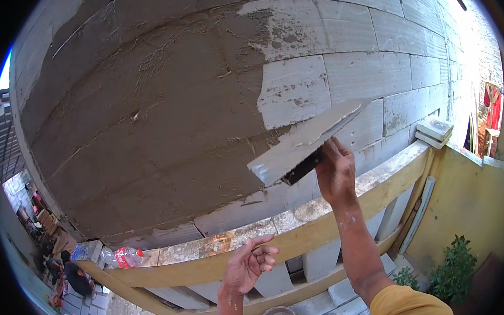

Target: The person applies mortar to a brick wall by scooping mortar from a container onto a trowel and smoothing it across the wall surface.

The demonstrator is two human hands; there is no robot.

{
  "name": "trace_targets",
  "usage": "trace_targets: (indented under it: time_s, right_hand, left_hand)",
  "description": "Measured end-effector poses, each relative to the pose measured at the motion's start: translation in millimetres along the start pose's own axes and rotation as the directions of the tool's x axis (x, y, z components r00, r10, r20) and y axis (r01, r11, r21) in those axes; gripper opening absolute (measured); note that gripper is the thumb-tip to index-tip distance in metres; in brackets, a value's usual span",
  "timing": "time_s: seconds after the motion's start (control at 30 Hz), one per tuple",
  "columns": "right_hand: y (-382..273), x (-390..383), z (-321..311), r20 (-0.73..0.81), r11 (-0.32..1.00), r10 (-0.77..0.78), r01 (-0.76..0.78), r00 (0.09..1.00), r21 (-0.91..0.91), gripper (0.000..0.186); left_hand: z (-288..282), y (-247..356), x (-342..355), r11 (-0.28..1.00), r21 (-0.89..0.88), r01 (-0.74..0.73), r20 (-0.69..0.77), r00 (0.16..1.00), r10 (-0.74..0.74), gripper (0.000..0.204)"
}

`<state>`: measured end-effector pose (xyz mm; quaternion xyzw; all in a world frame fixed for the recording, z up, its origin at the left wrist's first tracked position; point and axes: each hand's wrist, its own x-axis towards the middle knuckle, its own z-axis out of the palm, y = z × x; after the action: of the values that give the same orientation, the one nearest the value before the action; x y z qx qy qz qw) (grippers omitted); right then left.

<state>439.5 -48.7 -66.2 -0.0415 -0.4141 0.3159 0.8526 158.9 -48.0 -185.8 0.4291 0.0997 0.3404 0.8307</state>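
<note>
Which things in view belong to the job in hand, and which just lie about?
Part of the work:
- trowel, held in the right hand
- brown plaster
- pale block wall

Apparently just lying about:
- red-capped bottle, on the ledge
- stacked slabs, at its right end

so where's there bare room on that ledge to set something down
The ledge looks bare from the bottle to where the right forearm crosses the view, and again from there to the stacked slabs. Its ends are crowded: bottle beside the corner block at left, slabs at right.
</note>
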Motion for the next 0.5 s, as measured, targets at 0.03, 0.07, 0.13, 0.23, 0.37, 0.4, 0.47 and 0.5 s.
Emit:
trace_targets:
  time_s: [0.03,0.07,0.13,0.23,0.37,0.4,0.47,0.5]
  right_hand:
    - [-10,32,3,0.08,0.997,-0.07,0.073,0.994,-0.026,0.021]
    - [-23,64,8,0.069,0.988,-0.128,0.133,0.989,-0.076,0.022]
    - [-51,126,22,0.07,0.937,-0.276,0.284,0.959,-0.205,0.024]
    - [-93,220,53,0.161,0.672,-0.515,0.514,0.842,-0.533,0.028]
    - [-135,350,97,0.517,-0.038,-0.526,0.589,0.675,-0.807,0.04]
    - [-140,387,106,0.629,-0.196,-0.515,0.635,0.582,-0.747,0.039]
    - [-152,453,134,0.765,-0.36,-0.478,0.698,0.432,-0.619,0.044]
    - [-147,478,153,0.793,-0.35,-0.468,0.742,0.389,-0.571,0.05]
  left_hand:
    - [-2,-2,2,1.0,0.008,-0.027,0.004,1.0,0.027,0.056]
    - [-6,-7,4,0.995,0.094,-0.038,-0.029,0.999,0.041,0.054]
    - [-16,-21,-2,0.982,0.179,-0.063,-0.059,0.995,0.075,0.052]
    - [-30,-43,-27,0.965,0.263,-0.002,-0.327,0.941,0.091,0.043]
    - [-22,-88,-78,0.946,0.32,-0.053,-0.685,0.676,0.27,0.034]
    - [-26,-99,-93,0.942,0.328,-0.071,-0.758,0.575,0.307,0.033]
    - [-61,-118,-135,0.959,0.28,0.035,-0.817,0.533,0.219,0.033]
    - [-57,-119,-149,0.96,0.279,0.025,-0.822,0.523,0.226,0.033]
